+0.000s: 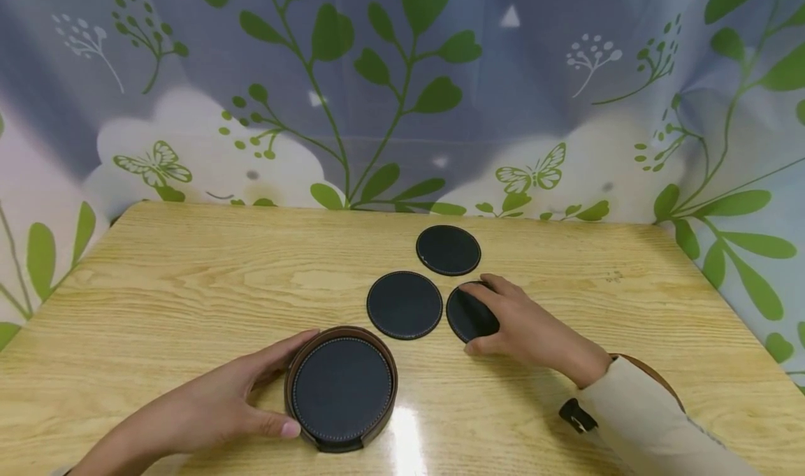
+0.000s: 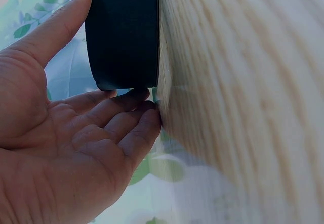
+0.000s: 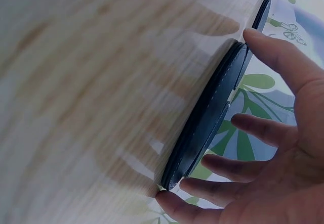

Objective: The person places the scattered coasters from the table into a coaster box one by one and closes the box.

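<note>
A round brown coaster holder stands at the front middle, with a black stitched coaster inside. My left hand holds the holder at its left side, the thumb at the front and the fingers farther round. In the left wrist view the holder's dark side wall shows beside the thumb. My right hand reaches over another black coaster on the table, partly hiding it. Thumb and fingers are spread across its width, with fingertips right at its edge in the right wrist view.
Two more black coasters lie flat on the wooden table: one left of my right hand, one farther back. A brown curved edge shows behind my right sleeve. A leaf-patterned curtain hangs behind the table.
</note>
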Available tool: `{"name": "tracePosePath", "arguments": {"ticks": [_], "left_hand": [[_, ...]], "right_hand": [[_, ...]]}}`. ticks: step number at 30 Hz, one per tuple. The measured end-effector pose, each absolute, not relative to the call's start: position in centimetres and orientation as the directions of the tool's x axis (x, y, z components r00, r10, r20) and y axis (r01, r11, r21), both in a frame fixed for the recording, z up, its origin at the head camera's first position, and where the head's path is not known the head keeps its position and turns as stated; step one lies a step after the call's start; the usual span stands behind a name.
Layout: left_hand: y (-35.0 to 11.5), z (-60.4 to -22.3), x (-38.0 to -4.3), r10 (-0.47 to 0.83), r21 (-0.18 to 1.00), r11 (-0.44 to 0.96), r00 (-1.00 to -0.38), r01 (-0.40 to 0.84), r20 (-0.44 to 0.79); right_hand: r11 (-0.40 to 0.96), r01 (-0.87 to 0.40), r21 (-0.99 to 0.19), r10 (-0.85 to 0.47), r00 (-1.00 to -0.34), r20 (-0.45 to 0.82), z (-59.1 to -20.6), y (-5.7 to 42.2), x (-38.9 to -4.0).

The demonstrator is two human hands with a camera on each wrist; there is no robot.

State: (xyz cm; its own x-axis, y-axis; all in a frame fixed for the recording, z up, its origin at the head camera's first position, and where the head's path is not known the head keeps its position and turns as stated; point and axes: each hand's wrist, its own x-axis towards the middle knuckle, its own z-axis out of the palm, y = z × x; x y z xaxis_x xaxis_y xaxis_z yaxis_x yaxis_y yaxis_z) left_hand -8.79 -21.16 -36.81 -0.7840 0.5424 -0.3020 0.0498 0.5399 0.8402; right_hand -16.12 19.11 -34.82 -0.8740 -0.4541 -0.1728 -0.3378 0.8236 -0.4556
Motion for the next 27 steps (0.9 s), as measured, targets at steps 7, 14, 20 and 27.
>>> {"name": "tracePosePath", "arguments": {"ticks": [7,14,20,27], "left_hand": [[-21.14,-36.76,-8.8,0.538,0.845,0.533,-0.787,0.038,-0.303],[-21.15,-36.8,-8.81,0.54,0.848,0.529,-0.787,0.042,-0.298],[-21.07,-36.78,-8.77,0.536,0.849,0.528,-0.788,0.033,-0.303],[-21.1,-36.79,-8.8,0.54,0.851,0.524,-0.786,0.034,-0.301]], "right_hand": [[0.836,-0.331,-0.438,-0.444,-0.877,-0.184,-34.84,18.98,-16.28],[0.844,-0.339,-0.416,-0.441,-0.88,-0.177,-34.84,18.94,-16.41],[0.848,-0.351,-0.397,-0.445,-0.879,-0.172,-34.87,19.07,-16.53],[0.844,-0.353,-0.403,-0.451,-0.875,-0.179,-34.78,19.09,-16.55]]}}
